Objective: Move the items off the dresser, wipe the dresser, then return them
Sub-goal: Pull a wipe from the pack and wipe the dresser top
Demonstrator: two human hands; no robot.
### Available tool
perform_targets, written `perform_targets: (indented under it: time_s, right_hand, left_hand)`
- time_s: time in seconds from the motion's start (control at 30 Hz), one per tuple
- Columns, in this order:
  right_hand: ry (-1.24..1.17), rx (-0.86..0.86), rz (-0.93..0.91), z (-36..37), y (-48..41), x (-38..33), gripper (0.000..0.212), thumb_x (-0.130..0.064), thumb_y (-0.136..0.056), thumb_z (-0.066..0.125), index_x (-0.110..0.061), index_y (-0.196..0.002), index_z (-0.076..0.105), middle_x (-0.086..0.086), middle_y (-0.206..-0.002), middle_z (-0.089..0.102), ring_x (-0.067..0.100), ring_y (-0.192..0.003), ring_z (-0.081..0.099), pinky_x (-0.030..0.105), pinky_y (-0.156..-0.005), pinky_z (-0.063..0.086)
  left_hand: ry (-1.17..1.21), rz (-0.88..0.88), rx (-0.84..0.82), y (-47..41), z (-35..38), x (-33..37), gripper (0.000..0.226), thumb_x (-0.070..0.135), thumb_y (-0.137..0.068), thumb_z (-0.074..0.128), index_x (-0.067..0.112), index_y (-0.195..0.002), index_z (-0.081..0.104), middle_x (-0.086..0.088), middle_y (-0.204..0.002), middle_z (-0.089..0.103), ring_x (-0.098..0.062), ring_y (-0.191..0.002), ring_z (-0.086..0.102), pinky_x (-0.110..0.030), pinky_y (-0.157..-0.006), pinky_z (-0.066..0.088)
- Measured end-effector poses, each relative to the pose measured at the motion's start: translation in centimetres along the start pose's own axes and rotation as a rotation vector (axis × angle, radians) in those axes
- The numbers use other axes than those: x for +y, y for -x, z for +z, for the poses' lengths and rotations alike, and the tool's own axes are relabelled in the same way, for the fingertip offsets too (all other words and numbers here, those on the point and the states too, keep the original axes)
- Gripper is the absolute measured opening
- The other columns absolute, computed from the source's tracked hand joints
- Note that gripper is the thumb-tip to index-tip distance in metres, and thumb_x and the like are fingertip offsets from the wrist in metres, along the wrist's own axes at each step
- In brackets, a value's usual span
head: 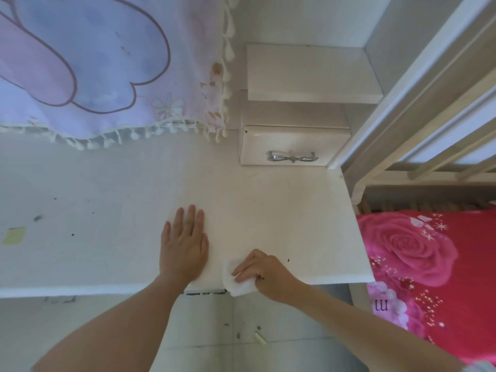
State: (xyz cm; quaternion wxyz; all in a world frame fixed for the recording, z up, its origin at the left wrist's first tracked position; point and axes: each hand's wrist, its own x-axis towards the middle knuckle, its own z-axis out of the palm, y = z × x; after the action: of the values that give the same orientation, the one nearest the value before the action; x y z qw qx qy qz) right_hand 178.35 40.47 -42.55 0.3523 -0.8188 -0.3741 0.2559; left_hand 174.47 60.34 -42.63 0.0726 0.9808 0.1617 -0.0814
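The white dresser top [281, 205] fills the middle of the view, with small dark specks on it. My left hand [183, 245] lies flat on it near the front edge, fingers together and pointing away, holding nothing. Just to its right, my right hand [264, 272] presses a folded white wipe [237, 283] onto the front edge of the top; part of the wipe hangs over the edge. None of the dresser's items show on the surface.
A small drawer with a silver bow handle [292, 157] stands at the back right, a shelf [311, 73] above it. A lilac fringed cloth [107, 63] hangs at the back left. A yellow sticker [13, 235] sits far left. A red rose-print bed cover [429, 264] lies right.
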Motion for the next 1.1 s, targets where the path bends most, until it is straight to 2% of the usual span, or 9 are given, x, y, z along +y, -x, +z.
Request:
perform_targets:
  time_s: [0.13,0.27,0.4,0.57,0.67,0.77,0.87,1.0,1.1]
  right_hand:
    - [-0.245,0.291,0.179,-6.5,-2.0,0.6,0.049,0.018,-0.057,0.029,0.013,-0.084,0.069,0.028,-0.096,0.067,0.004,-0.091,0.061,-0.003,-0.082,0.035]
    - [-0.136,0.754,0.516,-16.0,-4.8,7.5,0.036,0.016,-0.081,0.043,0.002,-0.104,0.068,0.017,-0.118,0.063,0.022,-0.115,0.054,0.007,-0.088,0.034]
    - [0.082,0.635,0.540,-15.4,-4.4,11.1,0.038,0.014,-0.085,0.043,0.003,-0.117,0.060,0.014,-0.135,0.049,0.028,-0.132,0.040,0.017,-0.105,0.022]
    - [0.095,0.292,-0.058,-5.7,1.3,6.3,0.033,-0.021,-0.093,0.047,-0.012,-0.123,0.058,-0.022,-0.133,0.048,0.001,-0.132,0.037,0.014,-0.110,0.023]
    - [0.051,0.144,-0.171,-0.7,4.3,3.9,0.036,-0.002,-0.086,0.041,-0.012,-0.114,0.060,0.004,-0.124,0.060,0.007,-0.130,0.040,0.026,-0.112,0.026]
    - [-0.037,0.036,-0.134,0.7,4.5,1.4,0.041,-0.002,-0.076,0.036,0.008,-0.101,0.067,0.014,-0.119,0.058,-0.002,-0.124,0.044,0.014,-0.108,0.029]
    - [-0.185,0.269,-0.054,-3.3,1.8,1.0,0.045,-0.007,-0.074,0.032,0.004,-0.104,0.065,0.004,-0.121,0.056,-0.016,-0.119,0.042,0.007,-0.103,0.032]
    - [-0.009,0.634,0.268,-11.8,-3.5,6.0,0.044,0.019,-0.072,0.037,0.010,-0.107,0.062,0.025,-0.124,0.054,0.027,-0.124,0.049,-0.007,-0.096,0.019]
    - [0.181,0.635,0.435,-13.4,-5.4,8.8,0.048,0.024,-0.075,0.037,0.007,-0.116,0.058,0.024,-0.134,0.047,0.034,-0.130,0.042,0.005,-0.103,0.018]
  left_hand:
    - [0.004,-0.004,0.009,-0.1,-0.1,0.0,0.054,0.029,-0.085,0.028,0.005,-0.126,0.054,-0.015,-0.131,0.055,-0.038,-0.118,0.054,-0.055,-0.089,0.046]
    - [-0.013,-0.008,0.008,-0.2,-0.1,-0.1,0.053,0.029,-0.084,0.030,0.006,-0.124,0.056,-0.014,-0.129,0.057,-0.037,-0.115,0.057,-0.055,-0.086,0.047]
    - [0.015,-0.021,0.030,-0.3,0.1,-0.1,0.054,0.030,-0.084,0.029,0.006,-0.127,0.054,-0.014,-0.132,0.055,-0.037,-0.119,0.054,-0.054,-0.091,0.045]
    - [0.036,-0.026,0.039,-0.2,0.3,-0.2,0.058,0.031,-0.085,0.025,0.006,-0.130,0.051,-0.014,-0.136,0.051,-0.038,-0.124,0.049,-0.055,-0.094,0.042]
    - [0.062,-0.031,0.030,-0.1,0.4,-0.2,0.065,0.036,-0.086,0.014,0.009,-0.138,0.041,-0.012,-0.145,0.039,-0.035,-0.135,0.036,-0.053,-0.105,0.032]
    - [0.077,-0.029,0.039,0.0,0.4,-0.1,0.068,0.039,-0.085,0.010,0.010,-0.140,0.038,-0.011,-0.148,0.035,-0.034,-0.137,0.031,-0.052,-0.108,0.028]
    - [0.059,-0.035,0.030,-0.1,0.2,0.0,0.063,0.036,-0.086,0.017,0.008,-0.136,0.045,-0.012,-0.143,0.043,-0.035,-0.132,0.040,-0.053,-0.103,0.036]
    - [0.013,-0.035,0.021,-0.1,-0.2,0.1,0.055,0.031,-0.084,0.029,0.006,-0.125,0.056,-0.014,-0.131,0.056,-0.037,-0.118,0.055,-0.054,-0.089,0.047]
    - [-0.017,-0.018,0.018,-0.2,-0.1,0.0,0.054,0.030,-0.083,0.030,0.007,-0.124,0.057,-0.013,-0.129,0.057,-0.036,-0.116,0.056,-0.053,-0.088,0.048]
